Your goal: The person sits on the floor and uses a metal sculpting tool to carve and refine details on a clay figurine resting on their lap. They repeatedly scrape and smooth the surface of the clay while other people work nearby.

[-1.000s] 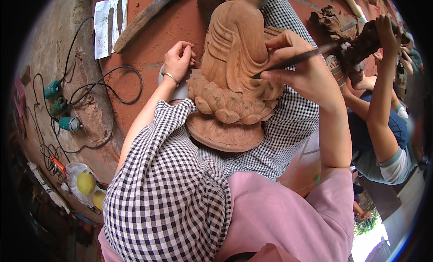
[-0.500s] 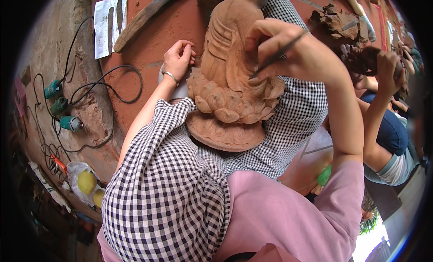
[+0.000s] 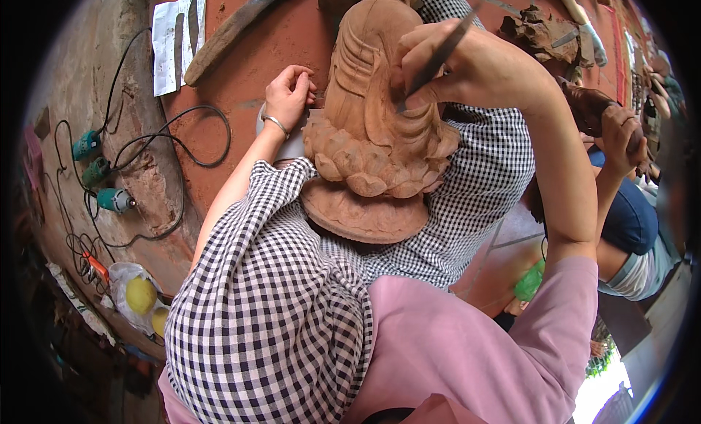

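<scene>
A reddish-brown carved statue [image 3: 365, 81] of a robed figure on a lotus base leans against my lap over checked cloth. Its round bottom [image 3: 369, 212] faces me, and the head is partly out at the top edge. My right hand [image 3: 445, 66] grips a dark, flat, pointed carving tool [image 3: 438, 59], its tip at the folds of the robe just above the lotus petals. On the statue's left side my left hand [image 3: 288, 94], with a bracelet at the wrist, rests with its fingers curled in; I see nothing in them.
At left, green power tools [image 3: 113, 199] lie with looped black cords. Dark flat blades lie on white paper [image 3: 166, 52], beside a long wooden piece [image 3: 234, 33]. Yellow fruit [image 3: 141, 295] sits in a plastic bag. At right, another person's hand [image 3: 622, 139] holds a dark object.
My right hand has shifted slightly up and left, and the tool stands steeper, its tip higher on the robe. The co-worker's hand has moved down. My left hand stays put.
</scene>
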A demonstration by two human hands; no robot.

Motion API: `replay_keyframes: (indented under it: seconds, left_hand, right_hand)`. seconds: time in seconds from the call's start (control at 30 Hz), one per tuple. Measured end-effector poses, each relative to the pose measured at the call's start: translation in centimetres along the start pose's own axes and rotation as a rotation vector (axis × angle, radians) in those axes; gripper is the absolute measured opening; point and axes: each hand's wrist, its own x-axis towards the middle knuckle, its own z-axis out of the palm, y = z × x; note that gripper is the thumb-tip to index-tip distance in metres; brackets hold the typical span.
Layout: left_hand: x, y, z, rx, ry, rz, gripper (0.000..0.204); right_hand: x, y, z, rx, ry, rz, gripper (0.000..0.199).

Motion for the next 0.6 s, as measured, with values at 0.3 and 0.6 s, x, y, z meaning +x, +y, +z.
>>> replay_keyframes:
  seconds: [0.3, 0.6]
  left_hand:
    - [-0.1, 0.1, -0.1, -0.005, 0.006, -0.020, 0.017]
    - [-0.2, 0.7, -0.1, 0.012, 0.009, -0.016, 0.017]
  right_hand:
    - [-0.4, 0.4, 0.2, 0.058, -0.004, -0.047, 0.021]
    - [-2.1, 0.9, 1.2, 0.190, 0.201, -0.025, 0.018]
